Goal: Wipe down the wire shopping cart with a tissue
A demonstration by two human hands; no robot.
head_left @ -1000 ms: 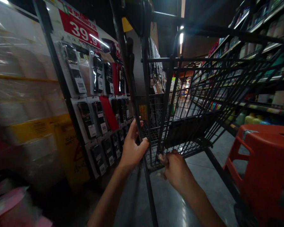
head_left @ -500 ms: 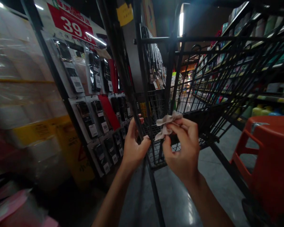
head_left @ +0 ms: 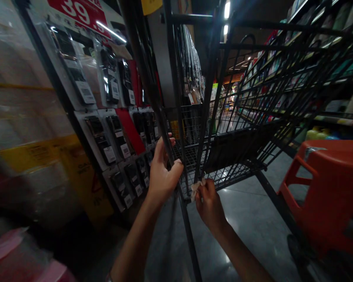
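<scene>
The black wire shopping cart [head_left: 235,150] stands tilted in view before me. My left hand [head_left: 164,168] curls round its dark upright frame bar, fingers behind and thumb on the near side. A crumpled pale cloth [head_left: 196,188] is pinched in my right hand [head_left: 209,205], held against the lower corner of the cart's wire basket. Most of the cloth is hidden behind the fingers. The bar continues below both hands toward the floor.
On the left hangs a rack of packaged black goods [head_left: 101,137] under a red price sign [head_left: 79,15]. A red plastic stool [head_left: 326,188] stands at right, before stocked shelves [head_left: 282,74]. A yellow floor sign [head_left: 85,176] and pink packs [head_left: 20,254] are at left.
My right hand has gone down and slightly left with the cloth, from in front of the basket to its lower corner. My left hand stays at the bar.
</scene>
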